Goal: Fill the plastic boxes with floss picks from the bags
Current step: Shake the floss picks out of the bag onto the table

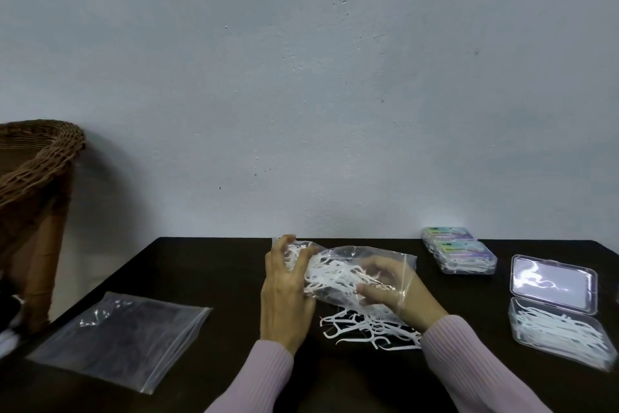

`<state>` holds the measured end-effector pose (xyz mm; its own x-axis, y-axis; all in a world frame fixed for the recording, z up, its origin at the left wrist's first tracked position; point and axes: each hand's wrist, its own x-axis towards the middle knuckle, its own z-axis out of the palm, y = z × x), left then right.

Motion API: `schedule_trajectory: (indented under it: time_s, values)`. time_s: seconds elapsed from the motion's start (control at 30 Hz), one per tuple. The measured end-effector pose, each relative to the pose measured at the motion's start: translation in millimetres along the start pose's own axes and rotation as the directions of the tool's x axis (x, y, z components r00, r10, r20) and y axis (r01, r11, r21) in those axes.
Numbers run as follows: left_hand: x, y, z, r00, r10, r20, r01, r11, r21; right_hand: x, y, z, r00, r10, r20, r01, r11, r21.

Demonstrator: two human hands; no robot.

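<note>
At the middle of the dark table (207, 265), a clear bag (365, 273) holding white floss picks (330, 273) is held up off the surface between two hands. The left hand (288, 292) is seen at the bag's closed end, its fingers (303, 257) curled round the plastic and the bunched picks within. The right hand (385, 288) is pushed in through the bag's open mouth, so that it is viewed through the plastic; its fingers (370, 290) are bent inward among the picks, though whether any pick is actually pinched cannot be told. A loose heap of floss picks (365, 329) is spread on the table just beneath the bag and beside the right wrist. Both wrists are covered by pale pink ribbed sleeves (469, 362).

Well apart to the left, an empty clear zip bag (124, 339) is laid flat on the table. To the right, an open plastic box (556, 335) is set near the table's edge, its tray partly filled with picks lying lengthwise and its lid (552, 282) hinged back towards the wall. Beyond it, near the far edge, two closed boxes (459, 253) with coloured labels are placed touching one another, white picks being visible through their sides. At the far left, beside the table, a wicker chair (37, 158) is partly seen against the pale wall (301, 78).
</note>
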<state>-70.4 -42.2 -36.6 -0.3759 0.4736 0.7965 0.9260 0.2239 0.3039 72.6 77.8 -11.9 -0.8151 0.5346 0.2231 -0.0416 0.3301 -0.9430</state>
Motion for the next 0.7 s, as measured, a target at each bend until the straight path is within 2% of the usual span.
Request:
schedule_trajectory:
  time_s: [0.17,0.27,0.4,0.5,0.7]
  values:
    - [2.3,-1.0,-2.4,0.999,-0.044,-0.016,0.044,0.999,0.009,-0.8,-6.8,0.1,0.998,0.037,-0.051,-0.037,0.999,0.003]
    - [4.0,-4.0,-4.2,0.991,-0.125,-0.047,0.125,0.992,-0.008,-1.9,-9.1,-6.2,0.991,0.044,-0.123,-0.044,0.999,0.007]
    - [4.6,-6.3,-8.0,0.959,-0.27,-0.082,0.268,0.963,-0.038,-2.1,-7.0,-13.7,0.99,0.05,-0.13,-0.05,0.999,0.005]
    - [6.1,-10.9,-9.8,0.938,-0.322,-0.128,0.318,0.947,-0.051,-0.6,-3.0,-18.2,0.989,0.085,-0.121,-0.085,0.996,0.008]
    - [9.4,-17.4,-10.9,0.871,-0.464,-0.16,0.459,0.886,-0.065,1.0,2.3,-26.2,0.972,0.202,-0.116,-0.193,0.978,0.079]
